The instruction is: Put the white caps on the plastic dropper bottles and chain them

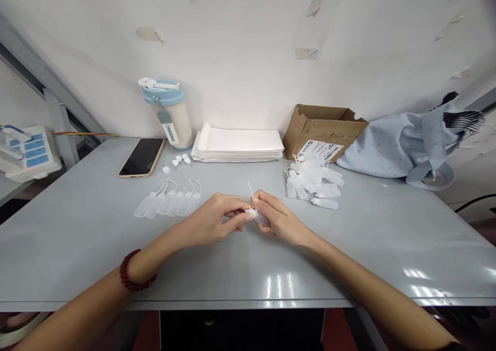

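Above the middle of the grey table, my right hand (277, 215) is closed around a small translucent bottle (262, 218), whose thin strap sticks up. My left hand (217, 217) pinches a white cap (251, 212) at the bottle's neck. To the left, several similar bottles (168, 202) lie side by side in a row with curled straps. Behind them are several small white caps (182, 158), some with a dark pin. A loose heap of bottles (310, 175) lies to the right of my right hand.
Along the back of the table (96, 247) stand a blue-lidded tumbler (176, 116), a stack of white envelopes (240, 144) and an open cardboard box (321, 134). A phone (142, 157) lies left; a light-blue bag (395, 144) lies right. A white device (31, 152) is at far left.
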The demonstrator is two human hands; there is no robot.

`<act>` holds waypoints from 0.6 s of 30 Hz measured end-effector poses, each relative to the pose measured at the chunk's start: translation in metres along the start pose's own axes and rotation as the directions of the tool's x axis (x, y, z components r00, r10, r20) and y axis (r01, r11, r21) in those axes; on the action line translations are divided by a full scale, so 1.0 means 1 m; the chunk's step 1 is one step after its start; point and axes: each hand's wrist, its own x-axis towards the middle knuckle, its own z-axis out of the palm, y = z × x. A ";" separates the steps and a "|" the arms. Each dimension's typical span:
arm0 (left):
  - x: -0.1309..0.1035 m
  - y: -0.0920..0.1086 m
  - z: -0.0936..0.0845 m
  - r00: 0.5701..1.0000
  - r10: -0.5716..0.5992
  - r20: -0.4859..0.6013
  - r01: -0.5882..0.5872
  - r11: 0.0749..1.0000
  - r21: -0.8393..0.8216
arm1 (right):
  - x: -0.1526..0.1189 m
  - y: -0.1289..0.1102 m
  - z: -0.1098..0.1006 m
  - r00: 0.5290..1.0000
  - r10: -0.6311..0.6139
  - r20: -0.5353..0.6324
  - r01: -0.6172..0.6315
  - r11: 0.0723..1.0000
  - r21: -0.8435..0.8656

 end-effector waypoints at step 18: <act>0.003 -0.004 -0.004 0.996 -0.032 -0.085 0.026 0.997 -0.067 | -0.001 -0.003 -0.003 0.997 -0.065 0.047 0.064 0.998 0.014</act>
